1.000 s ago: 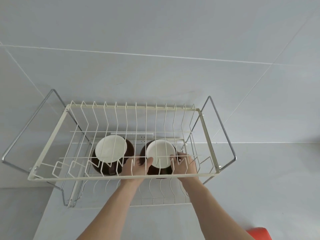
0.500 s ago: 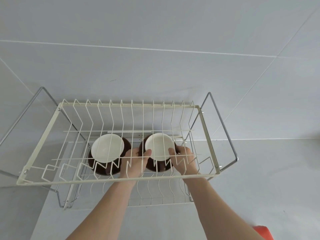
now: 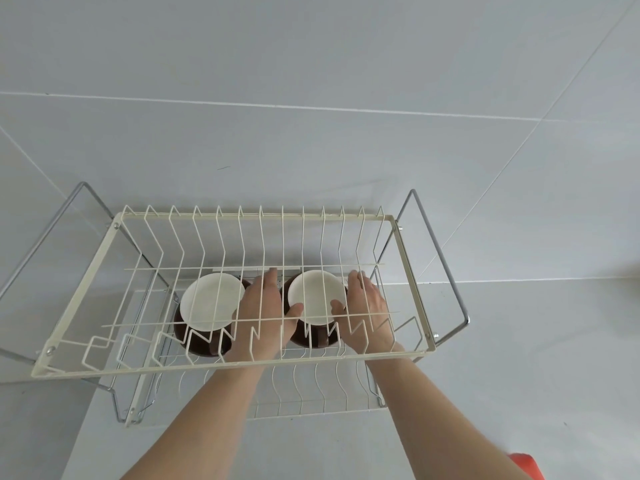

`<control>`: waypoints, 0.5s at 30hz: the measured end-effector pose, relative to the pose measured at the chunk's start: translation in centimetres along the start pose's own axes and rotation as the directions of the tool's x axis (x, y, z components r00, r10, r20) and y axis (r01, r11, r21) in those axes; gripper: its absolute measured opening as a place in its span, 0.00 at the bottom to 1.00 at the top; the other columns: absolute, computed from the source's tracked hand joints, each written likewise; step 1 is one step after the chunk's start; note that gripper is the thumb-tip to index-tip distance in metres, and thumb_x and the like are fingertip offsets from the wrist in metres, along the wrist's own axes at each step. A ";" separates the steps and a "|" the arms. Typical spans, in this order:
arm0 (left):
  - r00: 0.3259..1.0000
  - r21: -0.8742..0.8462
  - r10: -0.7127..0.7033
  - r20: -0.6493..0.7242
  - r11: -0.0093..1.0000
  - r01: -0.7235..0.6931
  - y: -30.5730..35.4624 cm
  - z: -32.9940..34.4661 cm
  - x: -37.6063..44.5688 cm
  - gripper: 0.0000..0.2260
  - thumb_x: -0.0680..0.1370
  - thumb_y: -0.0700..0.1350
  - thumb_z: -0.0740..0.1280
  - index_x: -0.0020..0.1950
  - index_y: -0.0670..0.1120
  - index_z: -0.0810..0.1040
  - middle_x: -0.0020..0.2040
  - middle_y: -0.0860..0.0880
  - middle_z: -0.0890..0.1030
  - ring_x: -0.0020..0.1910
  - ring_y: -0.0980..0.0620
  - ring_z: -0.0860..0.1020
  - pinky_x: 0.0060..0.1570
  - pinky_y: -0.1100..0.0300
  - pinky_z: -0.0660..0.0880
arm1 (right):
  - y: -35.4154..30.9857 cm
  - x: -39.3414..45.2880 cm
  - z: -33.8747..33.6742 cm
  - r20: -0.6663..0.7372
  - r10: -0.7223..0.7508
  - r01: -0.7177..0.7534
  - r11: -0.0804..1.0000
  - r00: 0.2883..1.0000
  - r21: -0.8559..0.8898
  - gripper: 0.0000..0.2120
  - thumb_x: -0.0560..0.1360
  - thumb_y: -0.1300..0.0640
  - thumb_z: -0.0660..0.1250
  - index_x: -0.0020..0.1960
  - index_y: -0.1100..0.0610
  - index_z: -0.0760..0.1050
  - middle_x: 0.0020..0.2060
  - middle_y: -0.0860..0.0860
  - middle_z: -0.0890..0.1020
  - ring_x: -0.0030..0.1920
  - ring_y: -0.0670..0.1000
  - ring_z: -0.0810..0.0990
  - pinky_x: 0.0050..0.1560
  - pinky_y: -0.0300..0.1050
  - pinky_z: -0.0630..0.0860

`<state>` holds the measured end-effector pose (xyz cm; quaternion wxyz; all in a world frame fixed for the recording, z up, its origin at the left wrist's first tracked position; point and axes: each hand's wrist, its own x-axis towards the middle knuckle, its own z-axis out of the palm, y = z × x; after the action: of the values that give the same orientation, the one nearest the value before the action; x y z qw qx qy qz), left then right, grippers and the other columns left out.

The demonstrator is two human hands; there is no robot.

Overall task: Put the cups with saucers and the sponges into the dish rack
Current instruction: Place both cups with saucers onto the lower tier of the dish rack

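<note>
Fingers [image 3: 266, 282] of the left hand [image 3: 263, 317] are spread and extended flat, not clamped on anything; its thumb touches the near-left rim of the right cup [image 3: 313, 297]. Right hand [image 3: 365, 315] mirrors this: fingers loose and apart along the cup's right side, thumb on its near-right rim. Neither hand shows a firm grasp; contact looks light.

Head view, status:
- Right cup, white, sits on a dark saucer [image 3: 311, 337] between the two thumbs, on the lower tier of the dish rack [image 3: 225, 365].
- Left cup [image 3: 212, 301], on its own dark saucer [image 3: 201, 341], stands just left of the left-hand fingers, same tier.
- Judged done: both cup-and-saucer sets placed.
- Judged left: the sponges. None shows inside the rack. An orange object [image 3: 526, 466] at the frame's lower right edge, well behind the right hand, may be one; too cropped to tell
</note>
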<state>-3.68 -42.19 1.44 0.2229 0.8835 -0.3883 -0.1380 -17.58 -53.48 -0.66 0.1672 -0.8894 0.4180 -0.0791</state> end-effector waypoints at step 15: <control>0.913 0.439 0.408 -0.013 0.823 -0.362 -1.3 -0.9 1.1 0.44 0.71 0.62 0.70 0.78 0.37 0.62 0.76 0.38 0.68 0.76 0.38 0.65 0.75 0.45 0.57 | -0.5 0.5 -1.7 -0.014 -0.096 0.088 0.953 0.995 -0.289 0.38 0.77 0.38 0.48 0.73 0.67 0.65 0.72 0.64 0.70 0.74 0.64 0.66 0.75 0.58 0.62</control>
<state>-1.83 -41.97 1.48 0.0675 0.8198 -0.5668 0.0453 -17.35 -53.94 1.09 0.0261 -0.9216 0.3854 -0.0377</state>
